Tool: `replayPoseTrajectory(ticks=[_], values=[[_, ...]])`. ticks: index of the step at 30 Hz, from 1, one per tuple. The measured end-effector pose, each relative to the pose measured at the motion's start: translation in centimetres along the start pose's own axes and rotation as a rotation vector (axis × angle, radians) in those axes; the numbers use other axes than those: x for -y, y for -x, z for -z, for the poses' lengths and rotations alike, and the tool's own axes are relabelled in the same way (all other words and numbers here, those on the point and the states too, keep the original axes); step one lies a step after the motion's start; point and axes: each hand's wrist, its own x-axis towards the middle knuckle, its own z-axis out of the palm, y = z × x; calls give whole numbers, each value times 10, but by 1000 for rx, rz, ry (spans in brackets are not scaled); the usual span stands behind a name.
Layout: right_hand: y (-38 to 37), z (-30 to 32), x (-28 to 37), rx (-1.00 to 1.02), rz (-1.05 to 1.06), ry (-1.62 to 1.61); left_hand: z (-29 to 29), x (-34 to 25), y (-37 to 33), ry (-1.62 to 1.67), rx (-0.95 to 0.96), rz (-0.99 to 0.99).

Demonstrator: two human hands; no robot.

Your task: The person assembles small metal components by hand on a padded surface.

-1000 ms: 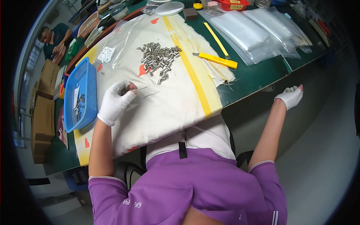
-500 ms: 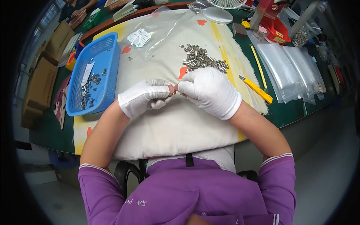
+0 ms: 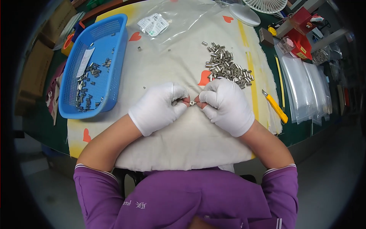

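— White cotton gloves on both hands, closest to the camera. What is pinched between them?

— A tiny metal ring-ended piece [image 3: 192, 102]. The left hand [image 3: 158, 108] and the right hand [image 3: 227, 105] meet over the cream cloth [image 3: 183, 145], fingertips closed together on the piece from either side, the rest of each hand curled into a loose fist. It sits right at the gap between the two thumbs, probably held low over the padding so a dropped part would not roll off.

— And the stock?

— Just beyond the right hand lies a loose pile of small metal sleeves [image 3: 227, 66], within easy reach. To the left, well apart, a blue plastic basket [image 3: 110, 34] holds more such sleeves and a paper slip.

— Anything farther out?

— A yellow utility knife [image 3: 275, 107] to the right on the cloth's edge, clear plastic bags [image 3: 309, 87] beyond it on the green table [image 3: 297, 131], and a clear bag with a label [image 3: 154, 23] at the far side.
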Motion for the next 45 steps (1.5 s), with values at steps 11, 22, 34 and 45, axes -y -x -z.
replayPoseTrajectory(ticks=[11, 22, 34, 45], values=[[0, 0, 3, 84, -32, -52, -4, 5, -2, 4, -14, -103], [-2, -2, 4, 99, -151, -120, 11, -16, -23, 11, 194, 296], [-2, -4, 14, 146, -199, -14, 6, -16, -29, -93, 228, 247], [0, -1, 7, 95, -176, -23, -4, -22, -10, -161, 86, -27]])
